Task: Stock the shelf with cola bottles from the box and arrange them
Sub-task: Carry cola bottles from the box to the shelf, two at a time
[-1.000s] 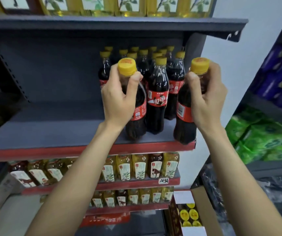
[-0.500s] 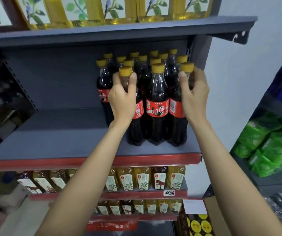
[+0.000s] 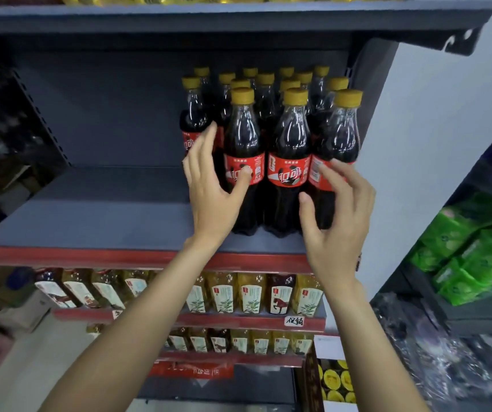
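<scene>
Both hands are released: the left hand (image 3: 212, 185) rests fingers on a front bottle (image 3: 243, 162), the right hand (image 3: 337, 209) on the end bottle (image 3: 338, 156). All stand packed at the shelf (image 3: 90, 224) front right, so a clumsy nudge could topple one over the edge.

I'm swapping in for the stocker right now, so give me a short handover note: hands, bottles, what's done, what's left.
Left hand: open, fingers relaxed around the front-left cola bottle, thumb on its label.
Right hand: open, fingertips touching the front-right cola bottle.
Neither hand grips anything.
Cola bottles stand upright in a tight block at the right end of the grey shelf; front row of three is in place.
Left: the shelf's left part is bare; the box on the floor at lower right shows more yellow caps to bring up.
</scene>
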`<control>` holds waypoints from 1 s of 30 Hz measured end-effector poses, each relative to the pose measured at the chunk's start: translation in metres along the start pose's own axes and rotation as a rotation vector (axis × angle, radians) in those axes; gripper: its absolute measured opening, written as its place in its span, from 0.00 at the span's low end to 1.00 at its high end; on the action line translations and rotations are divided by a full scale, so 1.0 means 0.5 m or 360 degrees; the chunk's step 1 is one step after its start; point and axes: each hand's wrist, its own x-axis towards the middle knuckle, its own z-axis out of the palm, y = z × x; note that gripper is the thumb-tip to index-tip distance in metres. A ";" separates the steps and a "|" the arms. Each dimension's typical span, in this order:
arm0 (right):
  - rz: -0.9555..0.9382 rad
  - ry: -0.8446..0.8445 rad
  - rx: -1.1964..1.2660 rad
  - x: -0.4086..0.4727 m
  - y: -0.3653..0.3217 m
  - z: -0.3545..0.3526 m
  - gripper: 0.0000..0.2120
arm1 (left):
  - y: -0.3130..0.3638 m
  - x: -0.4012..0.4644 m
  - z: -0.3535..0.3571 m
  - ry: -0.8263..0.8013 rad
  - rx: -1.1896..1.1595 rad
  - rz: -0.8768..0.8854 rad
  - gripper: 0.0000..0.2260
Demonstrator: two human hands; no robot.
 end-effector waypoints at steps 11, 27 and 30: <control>-0.0001 -0.0506 0.0971 -0.203 -0.264 0.118 0.07 | -0.052 -0.222 -0.402 0.0189 -0.0178 -0.0482 0.06; 0.0414 -0.2311 0.0806 -0.748 -0.736 0.510 0.10 | -0.430 -0.648 -1.115 -0.0216 0.0860 -0.1621 0.04; 0.0315 -0.2505 0.0695 -0.803 -0.815 0.599 0.11 | -0.490 -0.671 -1.219 -0.0213 0.0969 -0.1762 0.06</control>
